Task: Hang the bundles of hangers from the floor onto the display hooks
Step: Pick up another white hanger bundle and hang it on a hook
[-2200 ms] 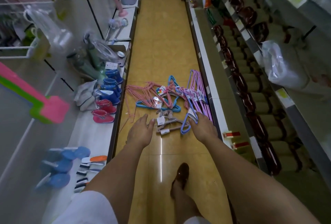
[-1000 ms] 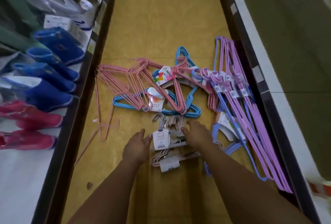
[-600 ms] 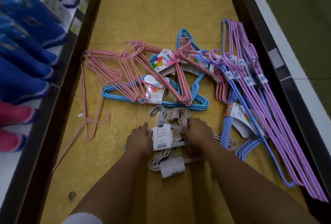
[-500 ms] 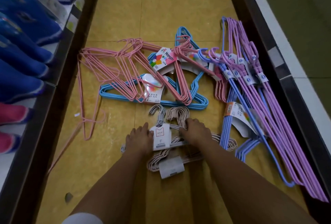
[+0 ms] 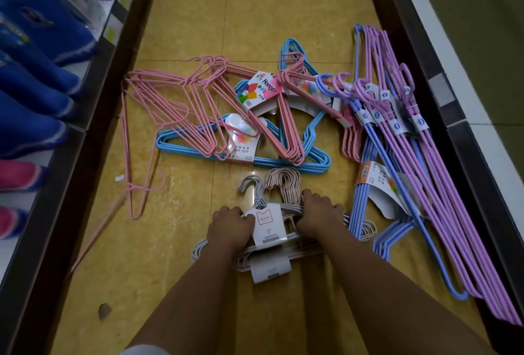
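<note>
Hands gripped the nearest bundle on the yellow tiled floor: the left hand had its fingers curled over the left shoulder of the small grey hanger bundle, and the right hand curled likewise over the right shoulder, where a beige hanger bundle lay against the grey one. A white paper tag sat between the two hands, and a second white tag lay just nearer the person. Both bundles rested on the floor, hooks pointing away from the person. Beyond the grey bundle lay a light blue hanger bundle with pink wire hangers spread across it and a card printed "Hanger" on top. To the right of the grey bundle lay long lilac hangers and periwinkle blue hangers, running along the dark shelf base. To the left of the grey bundle, on a low shelf, stood blue boots and pink boots.
</note>
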Demonstrator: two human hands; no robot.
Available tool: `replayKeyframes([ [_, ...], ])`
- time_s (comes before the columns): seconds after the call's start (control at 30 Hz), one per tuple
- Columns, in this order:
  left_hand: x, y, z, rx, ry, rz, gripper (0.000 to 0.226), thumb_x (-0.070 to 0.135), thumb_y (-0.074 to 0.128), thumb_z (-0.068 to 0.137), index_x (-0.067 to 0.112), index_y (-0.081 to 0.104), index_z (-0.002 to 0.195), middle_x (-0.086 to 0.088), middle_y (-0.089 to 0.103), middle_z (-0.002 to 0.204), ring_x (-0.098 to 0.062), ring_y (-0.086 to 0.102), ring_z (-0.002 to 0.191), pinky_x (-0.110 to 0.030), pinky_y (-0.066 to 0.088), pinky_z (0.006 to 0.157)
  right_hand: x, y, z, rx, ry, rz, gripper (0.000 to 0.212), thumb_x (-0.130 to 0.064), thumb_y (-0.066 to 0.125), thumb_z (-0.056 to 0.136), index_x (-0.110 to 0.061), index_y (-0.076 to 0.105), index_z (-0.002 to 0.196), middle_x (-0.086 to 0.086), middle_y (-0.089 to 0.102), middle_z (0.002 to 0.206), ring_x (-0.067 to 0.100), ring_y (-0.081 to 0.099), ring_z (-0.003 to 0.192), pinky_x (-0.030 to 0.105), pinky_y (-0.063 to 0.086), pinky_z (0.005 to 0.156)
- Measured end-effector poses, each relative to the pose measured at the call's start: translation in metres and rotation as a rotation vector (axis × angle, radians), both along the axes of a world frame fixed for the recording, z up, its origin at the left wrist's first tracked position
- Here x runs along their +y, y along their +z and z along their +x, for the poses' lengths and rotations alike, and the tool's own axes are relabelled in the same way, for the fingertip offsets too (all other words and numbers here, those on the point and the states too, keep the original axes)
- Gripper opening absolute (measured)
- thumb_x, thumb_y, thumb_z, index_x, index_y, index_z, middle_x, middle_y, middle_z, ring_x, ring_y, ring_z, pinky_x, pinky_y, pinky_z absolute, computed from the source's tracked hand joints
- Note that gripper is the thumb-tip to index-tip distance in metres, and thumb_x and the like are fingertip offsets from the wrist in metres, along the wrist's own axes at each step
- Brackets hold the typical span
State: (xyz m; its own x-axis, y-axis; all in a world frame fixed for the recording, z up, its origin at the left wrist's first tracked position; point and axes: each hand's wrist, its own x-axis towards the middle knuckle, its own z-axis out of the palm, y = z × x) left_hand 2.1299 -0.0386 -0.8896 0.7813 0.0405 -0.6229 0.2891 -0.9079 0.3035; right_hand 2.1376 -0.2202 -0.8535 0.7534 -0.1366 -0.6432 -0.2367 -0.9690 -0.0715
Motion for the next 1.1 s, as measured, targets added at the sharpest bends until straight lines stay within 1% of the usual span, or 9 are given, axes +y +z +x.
replayKeyframes([
  [0.13,-0.007,-0.004,-0.007,0.025,0.006,-0.094,0.049,0.051,0.034,0.096,0.010,0.051,0.117,-0.010,0.046,0.117,-0.026,0.051,0.105,-0.037,0.045,0.087,-0.005,-0.003,-0.002,-0.027,0.058,-0.093,0.049,-0.022,0.056,0.088,-0.017,0.037,0.132,0.006,0.045,0.134,0.026,0.036,0.128,0.043,0.031,0.102],
  [0.27,-0.009,-0.010,-0.016,0.069,0.018,-0.172,0.046,0.055,0.035,0.095,0.013,0.047,0.109,-0.009,0.054,0.112,-0.024,0.056,0.098,-0.032,0.041,0.074,-0.006,-0.007,-0.004,-0.072,0.142,-0.185,0.039,-0.023,0.050,0.091,-0.019,0.045,0.129,0.005,0.048,0.131,0.026,0.036,0.127,0.042,0.029,0.102],
  [0.43,-0.008,-0.005,-0.020,0.098,0.043,-0.239,0.049,0.064,0.038,0.090,0.017,0.043,0.102,-0.007,0.064,0.104,-0.023,0.061,0.092,-0.036,0.048,0.075,-0.002,-0.008,-0.001,-0.085,0.142,-0.195,0.032,-0.024,0.047,0.092,-0.020,0.053,0.124,0.005,0.052,0.127,0.026,0.036,0.125,0.041,0.029,0.101],
  [0.57,-0.006,-0.001,-0.019,0.120,0.062,-0.277,0.051,0.067,0.054,0.080,0.021,0.044,0.101,-0.001,0.063,0.108,-0.019,0.060,0.094,-0.031,0.046,0.072,-0.002,-0.012,-0.004,-0.104,0.120,-0.153,0.035,-0.021,0.044,0.093,-0.019,0.049,0.127,0.007,0.049,0.129,0.028,0.038,0.124,0.042,0.030,0.100],
  [0.67,-0.004,0.000,-0.017,0.177,0.082,-0.343,0.053,0.057,0.071,0.073,0.024,0.043,0.104,0.001,0.061,0.114,-0.013,0.055,0.091,-0.026,0.040,0.069,-0.001,-0.015,-0.009,-0.094,0.100,-0.125,0.035,-0.018,0.042,0.092,-0.018,0.044,0.127,0.006,0.052,0.128,0.028,0.046,0.121,0.042,0.030,0.100],
  [0.8,0.002,0.004,-0.011,0.194,0.083,-0.373,0.057,0.050,0.078,0.070,0.023,0.044,0.108,0.002,0.061,0.115,-0.013,0.055,0.092,-0.026,0.042,0.074,0.003,-0.014,-0.011,-0.098,0.106,-0.106,0.035,-0.018,0.041,0.092,-0.016,0.040,0.126,0.005,0.058,0.124,0.027,0.051,0.116,0.040,0.031,0.099],
  [0.9,0.011,0.007,-0.006,0.125,0.091,-0.305,0.061,0.075,0.060,0.067,0.025,0.053,0.102,0.006,0.066,0.104,-0.015,0.061,0.091,-0.034,0.050,0.080,0.012,-0.012,-0.008,-0.112,0.111,-0.080,0.034,-0.020,0.042,0.092,-0.016,0.040,0.126,0.006,0.057,0.125,0.028,0.050,0.117,0.041,0.031,0.098],
  [1.0,0.026,0.013,0.004,0.049,0.153,-0.229,0.080,0.092,0.040,0.051,0.027,0.064,0.090,0.003,0.070,0.092,-0.019,0.065,0.085,-0.040,0.053,0.083,0.028,-0.012,-0.010,-0.193,0.129,-0.018,0.031,-0.022,0.044,0.093,-0.016,0.042,0.123,0.006,0.055,0.124,0.028,0.049,0.114,0.040,0.034,0.093],
  [1.1,0.039,0.022,0.019,0.055,0.156,-0.244,0.069,0.083,0.059,0.048,0.027,0.068,0.087,0.004,0.071,0.092,-0.017,0.066,0.085,-0.039,0.054,0.085,0.044,-0.010,-0.010,-0.299,0.157,0.040,0.027,-0.022,0.046,0.092,-0.016,0.044,0.118,0.006,0.057,0.121,0.029,0.049,0.111,0.038,0.036,0.089],
])
